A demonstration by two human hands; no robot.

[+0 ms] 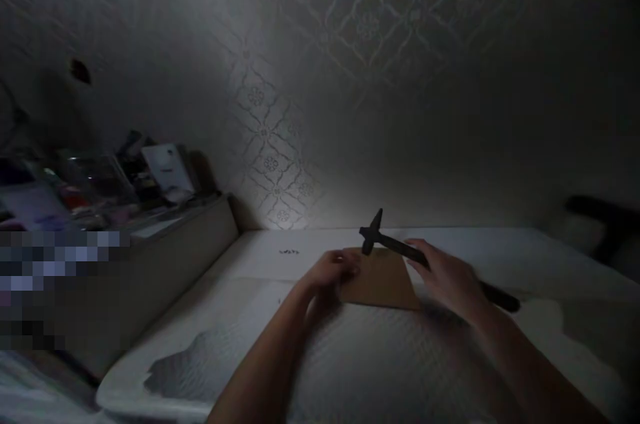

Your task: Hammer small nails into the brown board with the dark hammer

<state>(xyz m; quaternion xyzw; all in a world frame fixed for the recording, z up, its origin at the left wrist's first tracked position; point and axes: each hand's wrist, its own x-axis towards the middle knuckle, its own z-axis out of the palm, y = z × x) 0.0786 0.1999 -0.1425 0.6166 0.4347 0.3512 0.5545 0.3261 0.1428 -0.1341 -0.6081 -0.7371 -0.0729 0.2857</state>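
The scene is dim. My right hand [450, 277] grips the handle of a dark hammer [395, 247], whose head is raised just above a brown cardboard piece [383, 281]. The handle's end sticks out to the right behind my wrist. My left hand [333, 274] rests on the left edge of the cardboard piece, fingers curled against it. The cardboard lies on a white table [260, 257] near the patterned wall.
A low shelf [165, 257] at the left carries cluttered items, including a white card [167, 167] and a clear container [93, 177]. A dark object [605, 221] sits at the far right. Patterned wallpaper [270, 144] rises right behind the table.
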